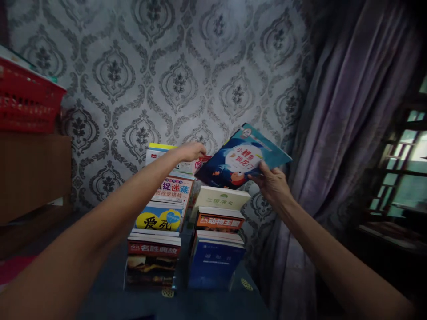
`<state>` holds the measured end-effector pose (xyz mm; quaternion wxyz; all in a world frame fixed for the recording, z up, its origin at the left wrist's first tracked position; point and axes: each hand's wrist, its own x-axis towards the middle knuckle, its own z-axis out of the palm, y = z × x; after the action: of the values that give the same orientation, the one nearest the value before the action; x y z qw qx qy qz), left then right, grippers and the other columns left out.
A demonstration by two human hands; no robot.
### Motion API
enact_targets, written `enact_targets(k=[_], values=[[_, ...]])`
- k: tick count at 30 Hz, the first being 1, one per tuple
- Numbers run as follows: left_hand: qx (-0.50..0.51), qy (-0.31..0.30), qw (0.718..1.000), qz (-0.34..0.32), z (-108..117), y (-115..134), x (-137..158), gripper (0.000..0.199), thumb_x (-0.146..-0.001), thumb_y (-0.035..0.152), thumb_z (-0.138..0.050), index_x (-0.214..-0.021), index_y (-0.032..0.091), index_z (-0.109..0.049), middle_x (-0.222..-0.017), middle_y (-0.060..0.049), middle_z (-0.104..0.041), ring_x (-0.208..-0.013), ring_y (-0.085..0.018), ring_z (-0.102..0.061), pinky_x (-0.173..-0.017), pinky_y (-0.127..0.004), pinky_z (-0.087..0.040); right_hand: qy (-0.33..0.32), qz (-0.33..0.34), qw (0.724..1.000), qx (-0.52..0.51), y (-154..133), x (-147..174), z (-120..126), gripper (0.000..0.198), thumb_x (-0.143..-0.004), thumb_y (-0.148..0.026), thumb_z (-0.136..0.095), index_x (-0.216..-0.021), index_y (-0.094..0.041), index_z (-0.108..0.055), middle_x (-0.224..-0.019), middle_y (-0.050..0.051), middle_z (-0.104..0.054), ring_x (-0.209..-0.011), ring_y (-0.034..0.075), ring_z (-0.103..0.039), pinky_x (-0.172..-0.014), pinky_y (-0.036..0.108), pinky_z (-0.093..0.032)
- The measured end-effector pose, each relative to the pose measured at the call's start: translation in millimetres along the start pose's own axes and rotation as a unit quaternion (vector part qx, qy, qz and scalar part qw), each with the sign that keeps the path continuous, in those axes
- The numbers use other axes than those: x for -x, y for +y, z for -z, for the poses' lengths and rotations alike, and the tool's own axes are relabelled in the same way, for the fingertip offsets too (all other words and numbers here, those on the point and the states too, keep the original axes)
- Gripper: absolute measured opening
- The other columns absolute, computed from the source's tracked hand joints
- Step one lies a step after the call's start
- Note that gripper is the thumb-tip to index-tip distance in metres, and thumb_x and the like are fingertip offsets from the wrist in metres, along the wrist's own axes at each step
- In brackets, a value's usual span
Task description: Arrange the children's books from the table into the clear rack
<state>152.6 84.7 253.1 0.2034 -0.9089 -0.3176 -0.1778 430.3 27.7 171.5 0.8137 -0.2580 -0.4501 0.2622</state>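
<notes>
A picture book [230,164] with a dark blue cover and a red fish is tilted above the right-hand row of books. My right hand [275,181] grips its lower right edge, thumb on the cover. At the back, my left hand [193,152] has its fingers curled at the top of a red-and-white book [198,165]; whether they pinch anything is hidden. Just under the blue picture book stands a cream book [222,199]. Below it in the same row are an orange-banded book [220,221] and a blue book [215,264].
The left row holds a colourful puzzle book [173,189], a yellow-and-blue book [158,218] and a dark red book [151,262]. Both rows stand on a dark table [110,298] against a patterned wall [180,84]. A red basket [30,98] sits on a brown box [33,173]; a curtain [336,124] hangs right.
</notes>
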Motion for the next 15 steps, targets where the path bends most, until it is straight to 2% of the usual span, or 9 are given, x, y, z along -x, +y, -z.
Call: enact_targets(k=[3, 6, 10, 15], values=[[0.034, -0.009, 0.998, -0.048, 0, -13, -8, 0.030, -0.087, 0.017, -0.047, -0.105, 0.016, -0.071, -0.101, -0.005, -0.073, -0.088, -0.016, -0.060, -0.073, -0.023, -0.041, -0.025, -0.020, 0.999, 0.022, 21, 2, -2, 0.048, -0.040, -0.039, -0.096, -0.060, -0.019, -0.058, -0.053, -0.009, -0.058, -0.043, 0.006, -0.050, -0.047, 0.023, -0.061], [0.052, -0.012, 0.997, -0.061, -2, -21, -15, 0.029, -0.083, 0.015, -0.049, -0.101, 0.017, -0.072, -0.092, -0.002, -0.073, -0.084, -0.015, -0.059, -0.072, -0.023, -0.040, -0.080, -0.072, 0.991, 0.080, 37, 8, -3, 0.051, -0.036, -0.047, -0.096, -0.061, -0.018, -0.061, -0.057, -0.005, -0.063, -0.048, 0.010, -0.059, -0.048, 0.024, -0.061], [0.093, -0.023, 0.993, -0.067, -6, -26, -19, 0.028, -0.083, 0.015, -0.047, -0.096, 0.015, -0.073, -0.090, -0.003, -0.073, -0.082, -0.014, -0.059, -0.072, -0.023, -0.041, -0.165, -0.117, 0.966, 0.161, 50, 14, -5, 0.050, -0.046, -0.055, -0.091, -0.075, -0.019, -0.069, -0.070, 0.000, -0.073, -0.052, 0.013, -0.064, -0.049, 0.025, -0.058], [0.114, -0.039, 0.992, -0.044, -4, -25, -18, 0.031, -0.084, 0.017, -0.046, -0.100, 0.017, -0.072, -0.099, -0.004, -0.073, -0.089, -0.015, -0.060, -0.078, -0.024, -0.043, -0.183, -0.087, 0.957, 0.207, 62, 5, -8, 0.047, -0.054, -0.057, -0.085, -0.078, -0.019, -0.070, -0.066, -0.001, -0.073, -0.051, 0.015, -0.064, -0.047, 0.025, -0.054]])
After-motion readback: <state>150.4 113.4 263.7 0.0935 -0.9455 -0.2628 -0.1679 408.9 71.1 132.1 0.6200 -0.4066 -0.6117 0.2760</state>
